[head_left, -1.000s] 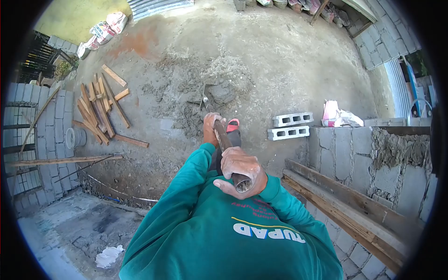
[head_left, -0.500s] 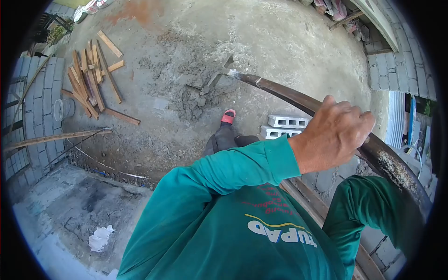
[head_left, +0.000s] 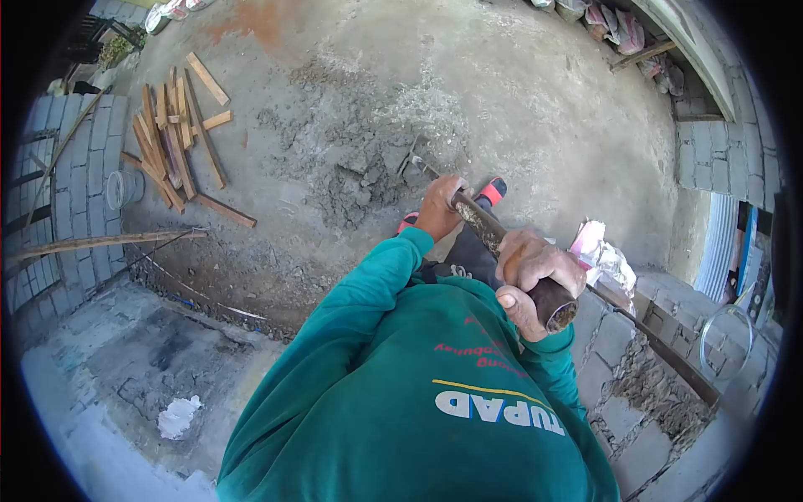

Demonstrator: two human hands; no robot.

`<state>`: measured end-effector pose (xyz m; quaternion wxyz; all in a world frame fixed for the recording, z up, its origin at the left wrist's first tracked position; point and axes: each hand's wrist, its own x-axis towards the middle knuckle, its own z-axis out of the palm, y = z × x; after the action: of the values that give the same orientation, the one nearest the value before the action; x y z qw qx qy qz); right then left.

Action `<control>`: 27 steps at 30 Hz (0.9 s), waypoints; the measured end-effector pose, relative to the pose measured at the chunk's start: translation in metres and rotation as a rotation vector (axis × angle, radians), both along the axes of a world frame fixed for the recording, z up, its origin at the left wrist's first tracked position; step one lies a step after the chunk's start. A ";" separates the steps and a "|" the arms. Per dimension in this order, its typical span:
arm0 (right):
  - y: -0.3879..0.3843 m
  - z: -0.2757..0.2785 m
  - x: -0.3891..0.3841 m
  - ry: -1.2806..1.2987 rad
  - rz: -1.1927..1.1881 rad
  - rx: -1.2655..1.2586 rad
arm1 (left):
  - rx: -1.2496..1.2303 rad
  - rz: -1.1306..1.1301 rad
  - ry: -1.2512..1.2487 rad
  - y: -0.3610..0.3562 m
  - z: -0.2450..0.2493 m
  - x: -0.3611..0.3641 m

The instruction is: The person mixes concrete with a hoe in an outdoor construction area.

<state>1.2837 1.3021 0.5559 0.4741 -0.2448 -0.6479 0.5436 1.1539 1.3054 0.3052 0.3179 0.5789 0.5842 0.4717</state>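
Note:
A long-handled shovel slants from my waist to a pile of wet grey mortar on the ground. Fingers of my left hand are wrapped round its shaft, the hand lower down and nearer the blade. Close to my body, my right hand grips the thick upper end, whose round tip faces me. The metal blade rests at the pile's right edge, seen thinly and partly hidden in the mortar. My feet, in red and black sandals, stand just short of the pile.
Loose wooden boards lie at the left by a clear bucket. A torn pinkish-white bag sits to my right, beside a low block wall. Filled sacks line the far right. A pole juts in from the left wall.
The shovel's handle has swung down and in towards my body. My left hand has moved left along it, and my right hand has come into view. The torn bag now shows where hollow blocks were visible.

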 end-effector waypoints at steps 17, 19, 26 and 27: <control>0.269 -0.021 0.186 0.123 0.145 -0.159 | -0.119 0.034 0.147 0.205 -0.012 0.149; 0.290 -0.024 0.206 0.145 0.122 -0.248 | -0.135 0.068 0.171 0.223 -0.014 0.167; 0.345 -0.032 0.225 0.127 0.251 -0.215 | -0.226 0.158 0.140 0.259 -0.011 0.184; 0.351 -0.032 0.223 0.114 0.286 -0.202 | -0.223 0.166 0.140 0.262 -0.012 0.184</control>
<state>1.5071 1.6531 0.5238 0.4011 -0.1654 -0.5902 0.6808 1.3377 1.5671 0.2929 0.2985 0.5212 0.6996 0.3871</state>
